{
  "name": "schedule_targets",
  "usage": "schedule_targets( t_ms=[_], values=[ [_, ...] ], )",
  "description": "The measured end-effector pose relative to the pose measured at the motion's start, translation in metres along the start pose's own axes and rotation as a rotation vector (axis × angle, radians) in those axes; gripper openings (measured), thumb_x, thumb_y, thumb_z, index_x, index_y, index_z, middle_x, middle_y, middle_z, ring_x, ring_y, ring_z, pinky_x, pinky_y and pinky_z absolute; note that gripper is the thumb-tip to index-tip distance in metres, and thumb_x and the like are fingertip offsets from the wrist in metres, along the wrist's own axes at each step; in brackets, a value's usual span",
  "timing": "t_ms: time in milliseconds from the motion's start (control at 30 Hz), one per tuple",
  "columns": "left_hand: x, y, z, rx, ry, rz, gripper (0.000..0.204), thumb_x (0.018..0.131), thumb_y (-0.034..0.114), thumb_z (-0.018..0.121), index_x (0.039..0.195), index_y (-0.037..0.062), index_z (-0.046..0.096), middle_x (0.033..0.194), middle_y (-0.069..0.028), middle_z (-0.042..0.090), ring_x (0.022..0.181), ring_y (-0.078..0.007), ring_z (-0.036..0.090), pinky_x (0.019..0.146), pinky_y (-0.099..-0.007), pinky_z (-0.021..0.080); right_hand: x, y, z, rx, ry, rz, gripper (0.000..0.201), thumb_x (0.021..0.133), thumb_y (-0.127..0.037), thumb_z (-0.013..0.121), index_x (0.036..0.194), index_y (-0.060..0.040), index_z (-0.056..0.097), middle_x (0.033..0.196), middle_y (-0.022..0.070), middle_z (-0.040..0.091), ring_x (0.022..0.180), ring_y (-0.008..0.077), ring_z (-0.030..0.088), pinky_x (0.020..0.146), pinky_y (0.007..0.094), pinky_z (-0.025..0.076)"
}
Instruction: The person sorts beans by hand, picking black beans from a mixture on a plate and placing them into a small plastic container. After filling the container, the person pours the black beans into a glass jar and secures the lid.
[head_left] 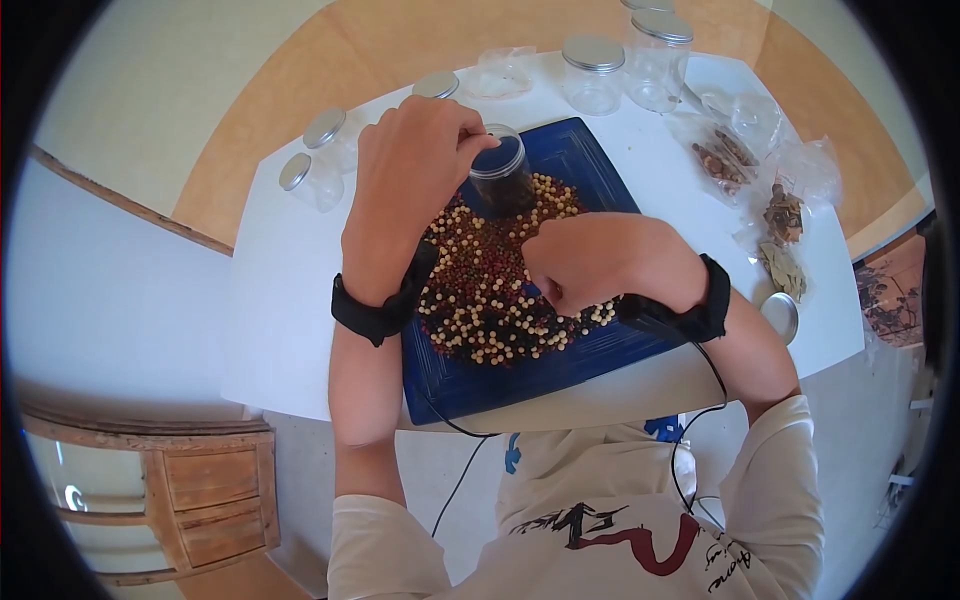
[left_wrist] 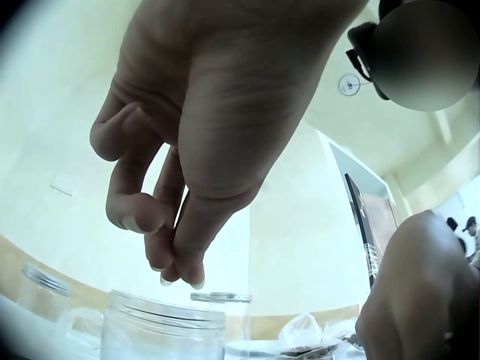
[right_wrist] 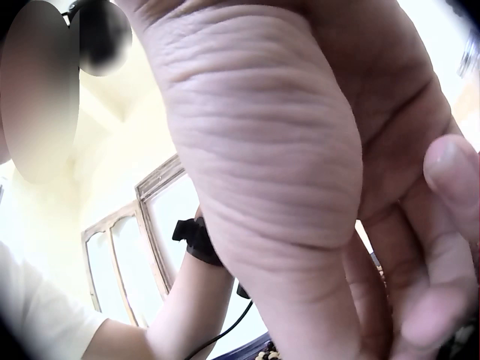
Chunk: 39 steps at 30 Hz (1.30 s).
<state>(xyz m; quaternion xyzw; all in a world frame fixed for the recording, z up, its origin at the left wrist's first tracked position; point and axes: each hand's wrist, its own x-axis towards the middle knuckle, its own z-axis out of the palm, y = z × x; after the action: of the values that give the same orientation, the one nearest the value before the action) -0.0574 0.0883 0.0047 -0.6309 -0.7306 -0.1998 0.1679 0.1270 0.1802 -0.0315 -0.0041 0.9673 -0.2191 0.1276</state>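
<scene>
An open clear jar (head_left: 505,172) with a threaded rim stands on a blue tray (head_left: 590,160), dark toward its bottom. Over its mouth hangs my left hand (head_left: 410,190), thumb and fingertips brought together and pointing down. In the left wrist view, these fingertips (left_wrist: 196,282) are just above the jar's rim (left_wrist: 165,306); I cannot tell whether they pinch anything. Mixed beans (head_left: 490,300), cream, red and dark, cover the middle of the tray. My right hand (head_left: 620,260) is low over the beans' right side, its fingers bent and their tips mostly hidden.
Lidded clear jars (head_left: 593,75) line the table's far and left sides. Plastic bags of dried spices (head_left: 720,165) and dried leaves (head_left: 782,270) lie at the right, near a loose silver lid (head_left: 779,318). Black cables (head_left: 722,385) run from the wrist straps past the table's front edge.
</scene>
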Motion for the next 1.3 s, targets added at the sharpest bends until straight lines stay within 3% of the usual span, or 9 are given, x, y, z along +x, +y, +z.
schedule_targets(
  t_ms=[167, 267, 333, 500, 567, 667, 867, 900, 1300],
  values=[
    [-0.003, -0.001, -0.002, 0.013, -0.006, -0.007, 0.018, 0.084, 0.024, 0.085, 0.085, 0.0073, 0.081, 0.084, -0.0085, 0.077, 0.082, -0.0326, 0.071, 0.074, -0.0428, 0.055, -0.001, 0.012, -0.019, 0.144, -0.002, -0.110, 0.012, 0.082, -0.012, 0.077, 0.089, -0.0025, 0.081, 0.083, 0.0135, 0.078, 0.077, 0.0287, 0.076, 0.069, 0.0388, 0.058],
    [-0.001, -0.002, -0.001, 0.032, -0.082, -0.012, 0.016, 0.083, 0.022, 0.085, 0.086, 0.0071, 0.081, 0.086, -0.0081, 0.078, 0.083, -0.0332, 0.071, 0.075, -0.0432, 0.055, -0.002, 0.014, -0.029, 0.241, 0.164, -0.209, 0.013, 0.086, -0.012, 0.077, 0.093, -0.0015, 0.080, 0.084, 0.0120, 0.078, 0.075, 0.0254, 0.075, 0.068, 0.0365, 0.058],
    [-0.002, -0.003, -0.002, 0.036, -0.062, -0.014, 0.015, 0.082, 0.021, 0.085, 0.086, 0.0070, 0.081, 0.086, -0.0084, 0.078, 0.083, -0.0333, 0.071, 0.075, -0.0433, 0.055, -0.004, 0.011, -0.037, 0.313, 0.454, -0.220, 0.013, 0.086, -0.013, 0.076, 0.094, -0.0028, 0.081, 0.081, 0.0131, 0.078, 0.076, 0.0287, 0.076, 0.071, 0.0375, 0.058],
    [-0.004, -0.004, -0.005, 0.020, -0.028, -0.013, 0.012, 0.083, 0.019, 0.083, 0.087, 0.0074, 0.081, 0.087, -0.0096, 0.078, 0.083, -0.0336, 0.072, 0.077, -0.0436, 0.056, 0.002, 0.019, -0.038, 0.180, 0.833, -0.136, 0.011, 0.088, -0.012, 0.077, 0.097, -0.0057, 0.081, 0.085, 0.0129, 0.078, 0.078, 0.0313, 0.075, 0.073, 0.0396, 0.058],
    [-0.007, -0.002, -0.010, 0.015, -0.038, -0.024, 0.011, 0.084, 0.019, 0.083, 0.087, 0.0076, 0.081, 0.085, -0.0100, 0.077, 0.083, -0.0327, 0.072, 0.076, -0.0425, 0.056, 0.010, 0.026, -0.032, 0.066, 0.979, -0.085, 0.012, 0.090, -0.009, 0.079, 0.101, -0.0045, 0.081, 0.083, 0.0105, 0.078, 0.070, 0.0230, 0.074, 0.068, 0.0347, 0.057],
    [-0.012, 0.000, -0.023, -0.035, -0.170, -0.066, 0.013, 0.084, 0.021, 0.084, 0.086, 0.0079, 0.081, 0.083, -0.0097, 0.076, 0.081, -0.0302, 0.073, 0.075, -0.0407, 0.056, 0.018, 0.030, -0.025, 0.024, 0.996, -0.010, 0.013, 0.089, -0.011, 0.077, 0.100, -0.0053, 0.081, 0.093, 0.0150, 0.079, 0.085, 0.0368, 0.075, 0.078, 0.0444, 0.059],
    [-0.026, 0.013, -0.022, -0.252, -0.632, 0.018, 0.015, 0.080, 0.022, 0.086, 0.088, 0.0092, 0.083, 0.080, -0.0088, 0.077, 0.080, -0.0264, 0.074, 0.073, -0.0373, 0.057, 0.028, 0.043, -0.018, -0.014, 1.012, -0.001, 0.013, 0.091, -0.011, 0.074, 0.100, -0.0037, 0.080, 0.090, 0.0160, 0.078, 0.085, 0.0374, 0.074, 0.077, 0.0460, 0.059],
    [-0.029, 0.019, -0.020, -0.224, -0.673, 0.001, 0.010, 0.075, 0.021, 0.082, 0.076, 0.0128, 0.076, 0.083, -0.0075, 0.074, 0.091, -0.0296, 0.071, 0.079, -0.0410, 0.055, 0.029, 0.043, -0.017, -0.014, 1.012, -0.002, 0.013, 0.091, -0.011, 0.074, 0.100, -0.0037, 0.080, 0.090, 0.0160, 0.078, 0.085, 0.0374, 0.074, 0.077, 0.0460, 0.059],
    [-0.031, 0.030, 0.007, -0.003, -0.789, -0.021, 0.002, 0.073, 0.009, 0.076, 0.073, 0.0088, 0.074, 0.079, -0.0165, 0.075, 0.080, -0.0369, 0.075, 0.070, -0.0426, 0.056, 0.028, 0.043, -0.015, -0.168, 1.069, -0.012, 0.013, 0.096, -0.014, 0.067, 0.095, -0.0036, 0.075, 0.093, 0.0145, 0.076, 0.088, 0.0372, 0.073, 0.075, 0.0481, 0.058]
  ],
)
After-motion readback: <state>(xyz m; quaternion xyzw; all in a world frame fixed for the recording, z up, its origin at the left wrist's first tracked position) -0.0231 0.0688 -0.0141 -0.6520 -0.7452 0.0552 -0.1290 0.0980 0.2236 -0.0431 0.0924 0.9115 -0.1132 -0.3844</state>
